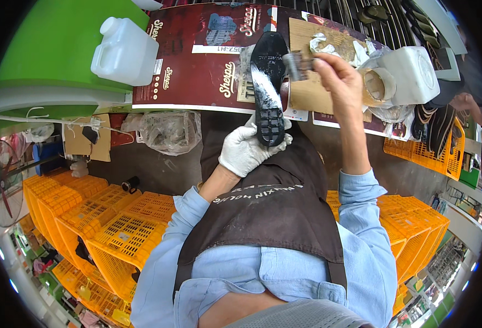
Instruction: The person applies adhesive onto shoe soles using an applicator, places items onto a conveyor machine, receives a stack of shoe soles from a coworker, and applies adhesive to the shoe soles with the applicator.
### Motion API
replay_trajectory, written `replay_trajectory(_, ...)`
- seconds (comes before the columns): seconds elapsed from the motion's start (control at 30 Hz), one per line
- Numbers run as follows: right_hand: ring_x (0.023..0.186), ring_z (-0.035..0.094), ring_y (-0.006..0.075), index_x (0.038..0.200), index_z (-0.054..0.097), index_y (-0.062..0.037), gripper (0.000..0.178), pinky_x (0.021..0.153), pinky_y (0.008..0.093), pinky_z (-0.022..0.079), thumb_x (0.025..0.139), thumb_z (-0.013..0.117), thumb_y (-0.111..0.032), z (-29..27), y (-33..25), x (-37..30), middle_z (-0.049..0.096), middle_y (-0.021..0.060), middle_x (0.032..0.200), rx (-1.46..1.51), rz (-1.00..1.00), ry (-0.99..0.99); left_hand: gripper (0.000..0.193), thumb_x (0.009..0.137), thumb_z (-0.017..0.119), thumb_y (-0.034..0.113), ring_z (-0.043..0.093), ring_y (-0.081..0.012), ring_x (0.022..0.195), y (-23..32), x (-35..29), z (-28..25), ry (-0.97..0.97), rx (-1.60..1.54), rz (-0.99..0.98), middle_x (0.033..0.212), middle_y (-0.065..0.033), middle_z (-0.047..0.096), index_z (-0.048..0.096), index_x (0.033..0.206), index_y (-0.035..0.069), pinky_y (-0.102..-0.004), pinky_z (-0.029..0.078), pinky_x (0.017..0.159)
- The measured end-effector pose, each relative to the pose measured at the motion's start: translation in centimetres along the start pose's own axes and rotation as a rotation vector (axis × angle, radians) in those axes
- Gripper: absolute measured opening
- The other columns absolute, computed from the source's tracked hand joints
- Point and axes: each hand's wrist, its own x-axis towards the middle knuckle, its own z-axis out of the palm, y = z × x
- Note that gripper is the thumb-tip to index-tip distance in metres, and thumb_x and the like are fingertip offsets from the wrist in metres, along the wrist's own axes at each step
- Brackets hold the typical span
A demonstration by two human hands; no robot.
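Observation:
My left hand (247, 148), in a white glove, grips the heel end of a black shoe sole (269, 82). The sole stretches away from me over the table's edge, its treaded heel near my apron. A white, wet-looking patch covers its middle. My bare right hand (340, 82) is closed around a small brush (297, 66), whose bristle end is smeared by motion just right of the sole. Whether the brush touches the sole I cannot tell. Beside the right hand stands an open round pot (378, 86) with pale residue on its rim.
Red printed cardboard (197, 82) covers the table, with a brown cardboard piece (309, 97) on it. Crumpled white scraps (328, 45) lie on that piece. White plastic jugs (125, 53) stand left and right. Stacked orange crates (129, 229) flank me on both sides.

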Motion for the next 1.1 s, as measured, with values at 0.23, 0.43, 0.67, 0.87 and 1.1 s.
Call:
replay_trajectory(0.23,0.067,0.056,0.0044,0.097,0.068,0.0013,0.024,0.059,0.0187,0.044,0.083,0.070,-0.018,3.1,1.3,0.6,0.066,0.0011,0.077,-0.235,0.073,-0.117,0.054,0.090,0.039,0.012,0.044,-0.0488,0.118,-0.2,0.1,0.1,-0.037,-0.008,-0.020,0.134,-0.0303,0.039,0.029,0.142,0.010,-0.0546,0.040,0.101)
replay_trajectory(0.43,0.064,0.062,0.0104,0.093,0.070,-0.0002,0.025,0.058,0.0250,0.049,0.079,0.070,-0.020,0.4,2.1,3.9,0.068,0.0086,0.072,-0.547,-0.224,0.089,0.053,0.090,0.039,0.012,0.046,-0.0479,0.117,0.0,0.1,-0.4,-0.090,-0.032,-0.024,0.134,-0.0297,0.040,0.029,0.141,0.009,-0.0538,0.041,0.100)
replay_trajectory(0.67,0.069,0.067,0.0152,0.094,0.070,-0.0012,0.029,0.063,0.0279,0.052,0.078,0.070,-0.025,2.3,1.3,3.2,0.070,0.0118,0.078,-0.533,-0.174,-0.129,0.053,0.089,0.039,0.013,0.047,-0.0478,0.116,0.2,0.0,-0.3,-0.106,-0.059,-0.035,0.133,-0.0290,0.041,0.030,0.141,0.009,-0.0521,0.044,0.097)
replay_trajectory(0.87,0.066,0.064,0.0139,0.097,0.069,0.0008,0.029,0.061,0.0256,0.050,0.080,0.068,-0.023,-0.3,0.4,5.0,0.069,0.0110,0.076,-0.545,-0.229,0.094,0.056,0.083,0.044,0.015,0.049,-0.0499,0.111,0.0,-0.2,-0.3,-0.018,-0.069,0.000,0.132,-0.0336,0.039,0.034,0.138,0.006,-0.0520,0.047,0.093)
replay_trajectory(1.1,0.067,0.065,0.0138,0.095,0.070,-0.0001,0.028,0.061,0.0256,0.050,0.080,0.069,-0.023,0.1,1.5,4.8,0.069,0.0116,0.076,-0.705,-0.264,0.036,0.056,0.084,0.043,0.016,0.049,-0.0495,0.111,0.0,-0.2,0.2,-0.022,-0.076,-0.001,0.132,-0.0336,0.038,0.033,0.139,0.007,-0.0507,0.048,0.092)
